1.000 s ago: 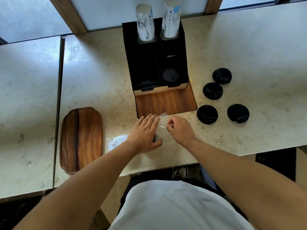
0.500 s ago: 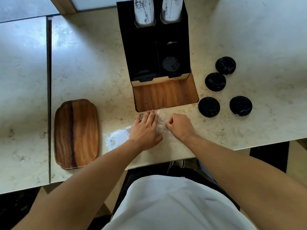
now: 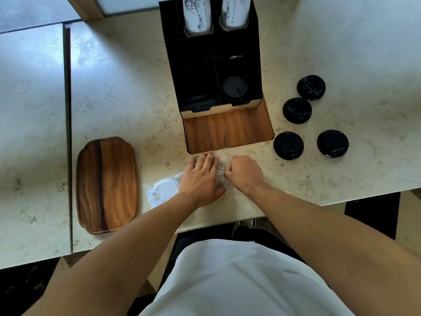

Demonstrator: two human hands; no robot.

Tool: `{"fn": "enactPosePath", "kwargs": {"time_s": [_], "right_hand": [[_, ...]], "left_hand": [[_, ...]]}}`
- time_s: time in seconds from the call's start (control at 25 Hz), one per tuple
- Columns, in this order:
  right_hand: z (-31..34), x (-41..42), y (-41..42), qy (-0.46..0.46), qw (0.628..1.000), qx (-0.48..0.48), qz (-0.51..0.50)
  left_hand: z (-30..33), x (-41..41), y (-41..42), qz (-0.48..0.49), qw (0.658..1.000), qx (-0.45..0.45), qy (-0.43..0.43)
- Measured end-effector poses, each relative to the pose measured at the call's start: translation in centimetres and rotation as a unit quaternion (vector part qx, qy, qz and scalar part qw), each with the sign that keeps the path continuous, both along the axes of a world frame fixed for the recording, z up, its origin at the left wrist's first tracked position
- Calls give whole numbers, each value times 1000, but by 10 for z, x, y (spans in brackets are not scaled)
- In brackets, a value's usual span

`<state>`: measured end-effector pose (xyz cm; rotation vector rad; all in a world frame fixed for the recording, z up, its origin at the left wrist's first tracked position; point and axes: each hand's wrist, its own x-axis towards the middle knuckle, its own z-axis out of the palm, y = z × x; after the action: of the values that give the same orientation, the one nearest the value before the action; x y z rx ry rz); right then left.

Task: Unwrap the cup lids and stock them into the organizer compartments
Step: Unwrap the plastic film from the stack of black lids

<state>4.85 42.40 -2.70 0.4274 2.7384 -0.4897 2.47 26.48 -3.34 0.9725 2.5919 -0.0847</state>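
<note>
One black organizer [image 3: 200,71] stands on the pale stone desk [image 3: 127,87], and it serves as the landmark here. Two stacks of printed paper cups [image 3: 197,14] rise from its far compartments, their tops cut off by the frame edge. One black lid [image 3: 235,88] sits in its near right compartment; the near left compartment is too dark to read. Four loose black lids [image 3: 288,145] lie on the desk to the right of the organizer, all apart from one another. One wooden tray [image 3: 107,185] lies well to the organizer's left.

Just in front of the organizer's wooden base lies a clear plastic wrapper [image 3: 222,173] holding white lids [image 3: 163,192]; how many are inside cannot be counted, since the left hand [image 3: 201,179] covers most of it. That hand lies flat on the wrapper, fingers straight and pressing down. The right hand [image 3: 245,171] sits just beside it with fingers curled tight, pinching the wrapper's crinkled end. The fingertips of the right hand are hidden under the knuckles.
</note>
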Motion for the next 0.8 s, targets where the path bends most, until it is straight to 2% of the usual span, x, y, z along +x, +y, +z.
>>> {"fn": "enactPosePath", "kwargs": {"time_s": [0.8], "right_hand": [[-2,2,49,-38,991,-74,-107]], "left_hand": [[-1,1,-1,3,1000,21,17]]}}
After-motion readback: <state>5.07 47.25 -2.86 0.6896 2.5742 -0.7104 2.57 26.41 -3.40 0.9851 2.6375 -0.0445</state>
